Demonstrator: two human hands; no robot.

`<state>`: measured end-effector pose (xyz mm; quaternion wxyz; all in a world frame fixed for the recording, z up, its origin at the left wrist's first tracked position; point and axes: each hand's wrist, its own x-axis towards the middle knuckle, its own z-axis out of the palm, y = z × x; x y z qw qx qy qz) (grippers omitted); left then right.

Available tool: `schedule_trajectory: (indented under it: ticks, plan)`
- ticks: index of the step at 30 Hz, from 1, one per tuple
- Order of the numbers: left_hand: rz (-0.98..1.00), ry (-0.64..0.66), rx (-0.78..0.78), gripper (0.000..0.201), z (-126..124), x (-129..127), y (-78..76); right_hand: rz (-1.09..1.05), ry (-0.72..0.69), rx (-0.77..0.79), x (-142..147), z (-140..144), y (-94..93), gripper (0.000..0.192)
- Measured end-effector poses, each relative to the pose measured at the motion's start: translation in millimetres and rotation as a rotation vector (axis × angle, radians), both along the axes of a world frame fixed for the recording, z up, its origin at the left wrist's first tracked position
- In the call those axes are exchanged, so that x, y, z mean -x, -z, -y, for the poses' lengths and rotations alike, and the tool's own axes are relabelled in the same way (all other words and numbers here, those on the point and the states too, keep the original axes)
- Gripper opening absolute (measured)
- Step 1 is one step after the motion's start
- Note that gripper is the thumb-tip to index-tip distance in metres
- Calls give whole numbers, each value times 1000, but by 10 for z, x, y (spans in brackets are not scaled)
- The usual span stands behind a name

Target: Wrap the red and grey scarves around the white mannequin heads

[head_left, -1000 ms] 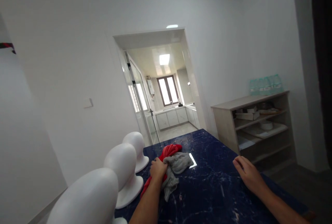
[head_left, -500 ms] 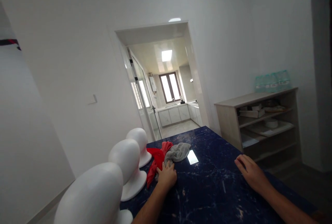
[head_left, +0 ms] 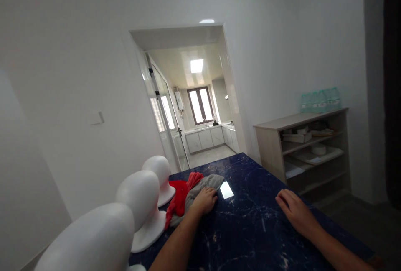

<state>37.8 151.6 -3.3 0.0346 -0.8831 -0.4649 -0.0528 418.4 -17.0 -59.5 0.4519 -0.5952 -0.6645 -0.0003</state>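
The left hand (head_left: 206, 200) lies palm down on the crumpled gray cloth (head_left: 210, 182), its fingertips reaching the right-hand edge of the fabric; whether the fingers pinch any of it cannot be told, since the palm side is hidden. The gray cloth spreads beyond the knuckles and out to the left of the wrist. Just left of that same hand, bunched against the gray, is the red cloth (head_left: 179, 198), one end running back toward the forearm. Farther left of the hand stand three white egg-shaped forms on flared bases, in a row: the nearest form (head_left: 90, 237) beside the forearm, the middle form (head_left: 139, 195) close to the red fabric, the farthest form (head_left: 156, 175) ahead and to the left. Well apart to the right, the right hand (head_left: 293, 210) hangs slack at the edge of the dark blue table (head_left: 241, 225), fingers loosely bent. Beyond it are a shelf unit (head_left: 269, 149) and, on top, pale green bottles (head_left: 319, 100).
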Motion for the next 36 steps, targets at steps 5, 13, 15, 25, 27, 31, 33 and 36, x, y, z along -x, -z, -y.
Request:
schedule_trajectory:
  ticks: [5, 13, 15, 25, 27, 31, 33, 36]
  plan:
    - [43, -159, 62, 59, -487, 98, 44, -4, 12, 6, -16, -22, 4, 38]
    - [152, -622, 56, 69, -987, 382, -32, -13, 20, 68, -36, -39, 17, 38]
    - [160, -618, 17, 70, -949, 329, -37, -10, 20, 88, -42, -44, 25, 38]
    - [113, -399, 50, 69, 61, -387, 191, -20, 18, 88, -65, -60, 52, 41]
    - [109, -402, 80, 73, 316, -380, 207, -25, 10, 83, -74, -76, 66, 41]
    - [143, -339, 165, 78, 836, -235, 187, -26, 10, 63, -94, -114, 99, 43]
    - [181, -287, 210, 77, 1091, -138, 181, -19, 13, 52, -101, -122, 110, 43]
    - [230, -251, 229, 70, 1405, 11, 223, 6, 12, 35, -101, -112, 110, 42]
